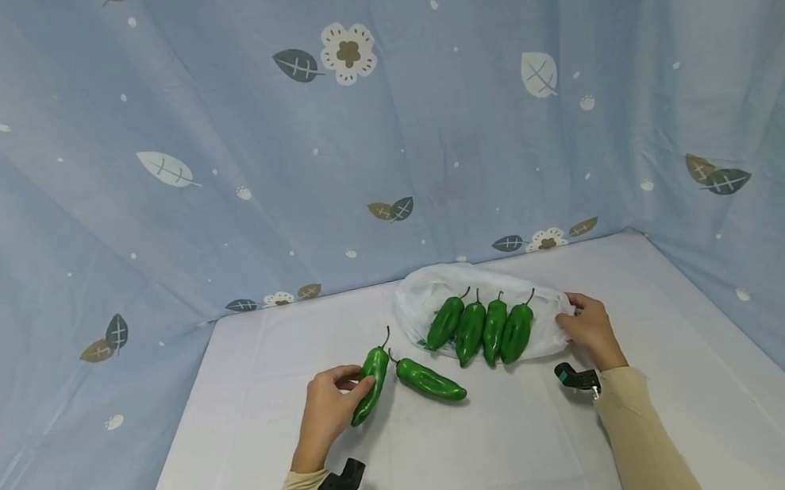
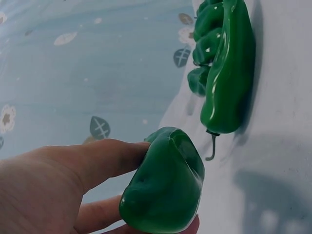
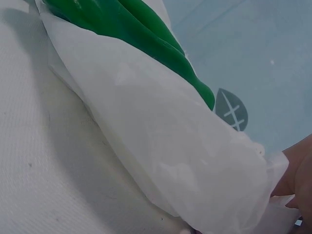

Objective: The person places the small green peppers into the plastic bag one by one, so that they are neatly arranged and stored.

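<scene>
My left hand (image 1: 333, 401) grips a green pepper (image 1: 373, 383) between thumb and fingers, its stem pointing up and away. In the left wrist view the rounded end of that held pepper (image 2: 163, 187) faces the camera. Another green pepper (image 1: 430, 380) lies on the table just right of it. My right hand (image 1: 591, 328) pinches the right edge of a white plastic bag (image 1: 550, 324). Several green peppers (image 1: 495, 330) lie side by side on the bag, stems toward the back. In the right wrist view the crumpled bag (image 3: 146, 126) hides most of the fingers.
A white-covered table (image 1: 513, 440) spreads under everything. Behind it and at both sides hangs a blue curtain (image 1: 265, 130) with leaf and flower prints. Each wrist wears a black camera mount (image 1: 341, 479).
</scene>
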The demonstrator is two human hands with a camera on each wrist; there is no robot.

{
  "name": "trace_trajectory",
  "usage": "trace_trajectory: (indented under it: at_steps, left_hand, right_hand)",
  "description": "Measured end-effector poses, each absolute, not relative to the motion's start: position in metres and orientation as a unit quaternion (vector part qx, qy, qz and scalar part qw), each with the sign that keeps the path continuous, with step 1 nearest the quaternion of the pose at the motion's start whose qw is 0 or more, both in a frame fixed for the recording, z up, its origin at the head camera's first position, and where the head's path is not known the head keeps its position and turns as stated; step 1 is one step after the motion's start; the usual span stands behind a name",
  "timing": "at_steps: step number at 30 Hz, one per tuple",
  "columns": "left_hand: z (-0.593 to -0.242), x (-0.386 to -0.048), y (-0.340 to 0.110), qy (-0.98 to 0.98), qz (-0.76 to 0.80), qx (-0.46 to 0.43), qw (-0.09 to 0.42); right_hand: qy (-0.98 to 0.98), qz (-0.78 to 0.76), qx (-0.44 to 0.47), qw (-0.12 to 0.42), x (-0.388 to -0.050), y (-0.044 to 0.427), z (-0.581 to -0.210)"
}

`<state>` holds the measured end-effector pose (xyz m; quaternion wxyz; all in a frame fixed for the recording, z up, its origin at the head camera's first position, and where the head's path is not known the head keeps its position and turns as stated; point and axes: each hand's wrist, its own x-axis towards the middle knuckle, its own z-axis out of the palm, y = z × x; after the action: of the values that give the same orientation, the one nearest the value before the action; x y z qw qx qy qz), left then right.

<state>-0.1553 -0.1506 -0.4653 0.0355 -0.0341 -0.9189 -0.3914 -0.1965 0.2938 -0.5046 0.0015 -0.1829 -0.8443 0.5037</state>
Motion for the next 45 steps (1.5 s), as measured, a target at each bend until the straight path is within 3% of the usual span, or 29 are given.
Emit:
trace_trajectory:
  at_steps: [22, 45]
  left_hand:
    - [-0.451, -0.164, -0.146, -0.914, -0.397, -0.056, 0.058]
    - [-0.437, -0.209, -0.112, -0.898, -0.419, -0.108, 0.076]
  right_hand:
    - [-0.847, 0.499, -0.185, 0.002, -0.198, 0.294, -0.506]
    - [-0.845, 0.498, -0.194, 0.008, -0.197, 0.291, -0.506]
